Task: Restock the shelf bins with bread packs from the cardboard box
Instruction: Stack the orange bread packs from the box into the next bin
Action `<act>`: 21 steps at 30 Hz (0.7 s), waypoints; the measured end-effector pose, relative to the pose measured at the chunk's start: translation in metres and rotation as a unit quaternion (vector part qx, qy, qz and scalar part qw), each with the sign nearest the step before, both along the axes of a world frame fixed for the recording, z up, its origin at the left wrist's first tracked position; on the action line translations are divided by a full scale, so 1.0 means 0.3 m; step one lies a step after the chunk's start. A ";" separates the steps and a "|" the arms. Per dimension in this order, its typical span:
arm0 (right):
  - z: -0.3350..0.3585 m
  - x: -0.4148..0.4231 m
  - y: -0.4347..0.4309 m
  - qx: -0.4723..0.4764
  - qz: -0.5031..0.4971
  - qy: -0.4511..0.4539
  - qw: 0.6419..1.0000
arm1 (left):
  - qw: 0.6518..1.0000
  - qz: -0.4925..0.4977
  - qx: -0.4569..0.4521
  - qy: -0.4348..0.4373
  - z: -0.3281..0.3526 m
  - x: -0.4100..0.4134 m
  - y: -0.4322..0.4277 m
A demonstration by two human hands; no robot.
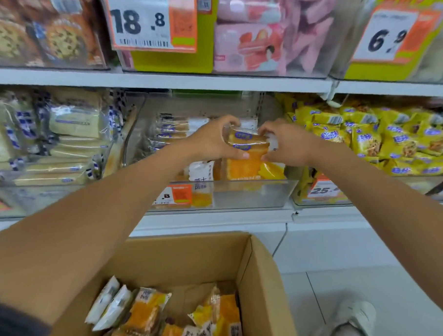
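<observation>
Cardboard box sat nearest, bread packs inside. Beyond, left hand and right hand each clasped one end of a bread pack over the clear bin. Best lowered level, flat onto the stack.

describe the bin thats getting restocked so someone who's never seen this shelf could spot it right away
On the middle shelf, find the clear plastic bin straight above the open cardboard box. It sits between a bin of pale blue-striped packs and one of yellow snack bags. Only it holds orange bread packs, and both hands are inside it.
</observation>
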State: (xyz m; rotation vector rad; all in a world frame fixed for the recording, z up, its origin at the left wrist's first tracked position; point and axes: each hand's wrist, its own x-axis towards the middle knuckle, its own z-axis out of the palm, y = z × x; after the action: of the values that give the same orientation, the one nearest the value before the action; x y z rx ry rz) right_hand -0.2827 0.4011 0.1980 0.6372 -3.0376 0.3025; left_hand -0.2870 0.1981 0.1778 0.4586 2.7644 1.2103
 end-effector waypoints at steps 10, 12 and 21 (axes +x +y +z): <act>-0.131 -0.013 -0.043 0.014 -0.026 -0.145 0.989 | 0.991 -0.071 -0.110 -0.016 -0.057 0.018 -0.104; -0.138 -0.016 -0.051 -0.070 -0.008 -0.151 0.986 | 0.994 -0.073 -0.084 -0.009 -0.045 0.022 -0.113; -0.141 0.007 -0.031 -0.022 -0.025 -0.189 0.981 | 0.965 -0.086 -0.247 0.001 -0.091 0.051 -0.128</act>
State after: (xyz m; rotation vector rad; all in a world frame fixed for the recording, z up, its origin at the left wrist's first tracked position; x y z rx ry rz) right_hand -0.2806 0.3917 0.1558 0.5561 -3.3872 0.5450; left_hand -0.2718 0.1596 0.1505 0.6229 2.8103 0.4551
